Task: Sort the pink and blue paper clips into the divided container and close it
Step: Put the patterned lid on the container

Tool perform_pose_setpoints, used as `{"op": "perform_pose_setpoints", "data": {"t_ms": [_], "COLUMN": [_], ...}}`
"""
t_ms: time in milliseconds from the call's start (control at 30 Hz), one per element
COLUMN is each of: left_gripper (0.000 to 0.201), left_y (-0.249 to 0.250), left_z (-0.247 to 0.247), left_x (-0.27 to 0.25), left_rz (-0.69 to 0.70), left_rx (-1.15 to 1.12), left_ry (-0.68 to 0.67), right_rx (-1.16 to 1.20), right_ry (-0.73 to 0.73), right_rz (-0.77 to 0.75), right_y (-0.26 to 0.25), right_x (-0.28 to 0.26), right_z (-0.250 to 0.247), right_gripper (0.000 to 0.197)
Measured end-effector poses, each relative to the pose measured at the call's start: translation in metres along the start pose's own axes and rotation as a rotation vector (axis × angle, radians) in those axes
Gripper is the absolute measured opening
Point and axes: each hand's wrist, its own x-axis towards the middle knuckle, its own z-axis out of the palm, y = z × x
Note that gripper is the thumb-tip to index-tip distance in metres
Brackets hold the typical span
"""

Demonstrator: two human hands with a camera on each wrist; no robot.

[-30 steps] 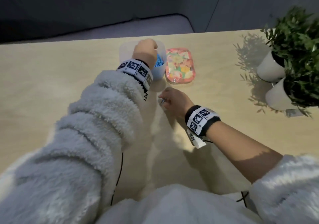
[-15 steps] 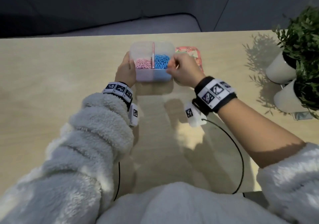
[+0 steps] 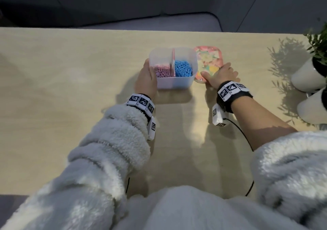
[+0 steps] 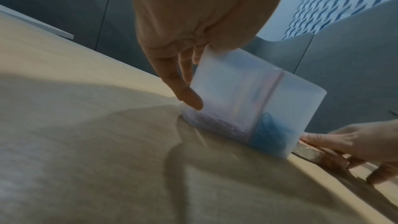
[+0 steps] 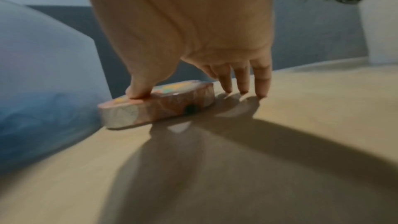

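Note:
A translucent divided container (image 3: pixel 177 84) stands open on the wooden table. Pink paper clips (image 3: pixel 161 71) fill its left compartment and blue paper clips (image 3: pixel 183 69) its right one. My left hand (image 3: pixel 146 75) lies against the container's left wall, its fingers (image 4: pixel 189 98) straight along the side. Right of the container lies the flowered pink lid (image 3: pixel 210 58). My right hand (image 3: pixel 216 71) holds the lid's near right corner. In the right wrist view the thumb presses on the lid (image 5: pixel 163 105) and the fingertips (image 5: pixel 243 89) touch the table at its edge.
Two white pots (image 3: pixel 306 75) with a green plant (image 3: pixel 318 43) stand at the table's right edge. A black cable (image 3: pixel 246 141) runs from my right wrist. A grey sofa (image 3: pixel 123 8) lies beyond the far edge. Bare tabletop (image 3: pixel 70 88) stretches to the left.
A second ago my left hand was over the container and my right was on the table. Both then held the container's sides; now my right hand has moved onto the lid.

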Motion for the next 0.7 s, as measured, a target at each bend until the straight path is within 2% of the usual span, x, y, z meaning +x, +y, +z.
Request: {"op": "perform_pose_setpoints", "data": {"t_ms": [133,267,400,467,533,600,667,700], "left_gripper": [0.043,0.048,0.047,0.044,0.044,0.043,0.045,0.048], "left_y": [-0.001,-0.009,-0.011,-0.011,-0.012,-0.014,-0.014,-0.015], "left_z": [0.000,0.004,0.005,0.004,0.003,0.003,0.000,-0.001], "left_x": [-0.008,-0.017,-0.027,-0.036,-0.046,-0.056,-0.062,-0.064], "left_rz": [0.014,0.040,0.063,0.092,0.117,0.117,0.073,0.039], "left_rx": [0.013,-0.025,-0.060,-0.076,-0.093,-0.111,-0.130,-0.130], "left_ry": [-0.024,-0.027,-0.050,-0.051,-0.054,-0.066,-0.103,-0.115], "right_rx": [0.169,0.362,0.559,0.753,0.889,0.969,1.069,1.140], "right_ry": [0.053,0.008,-0.023,0.090,0.334,0.494,0.503,0.441], "right_rz": [-0.061,-0.028,-0.019,-0.060,-0.156,-0.294,-0.402,-0.428], "right_y": [0.009,0.023,0.039,0.044,0.047,0.042,0.031,0.023], "right_x": [-0.006,-0.019,-0.038,-0.050,-0.064,-0.085,-0.100,-0.103], "right_z": [0.001,-0.010,-0.024,-0.028,-0.037,-0.050,-0.060,-0.061], "right_gripper": [0.089,0.096,0.090,0.068,0.047,0.044,0.049,0.048]}}
